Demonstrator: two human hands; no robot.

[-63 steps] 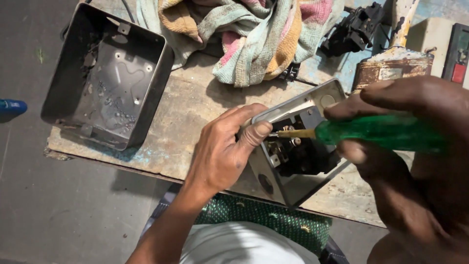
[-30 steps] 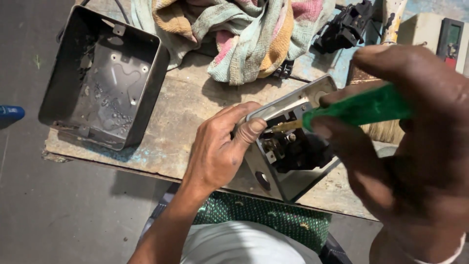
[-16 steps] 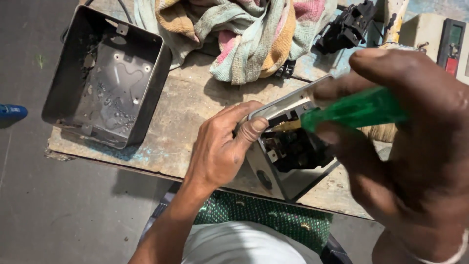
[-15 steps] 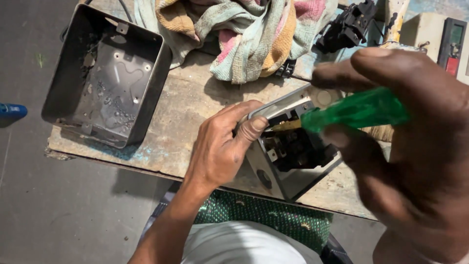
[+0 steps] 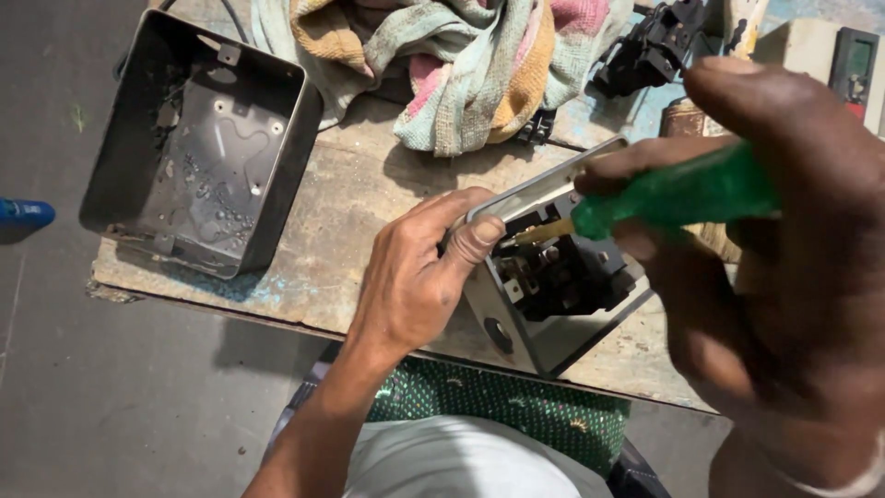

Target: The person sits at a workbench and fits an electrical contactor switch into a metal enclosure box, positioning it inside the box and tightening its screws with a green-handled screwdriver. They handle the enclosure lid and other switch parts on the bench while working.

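The right hand (image 5: 784,277) is closed around a green translucent-handled screwdriver (image 5: 673,194), its tip pushed into the small grey metal switch box (image 5: 544,277). The left hand (image 5: 415,277) clasps that box's near wall, thumb pressed on its rim. Inside sits a black switch mechanism (image 5: 562,277). The box rests on the worn wooden bench (image 5: 350,194). Well to the left lies a larger open black metal box (image 5: 203,148), holding nothing but grime. Behind, a crumpled multicoloured cloth (image 5: 461,65) is heaped.
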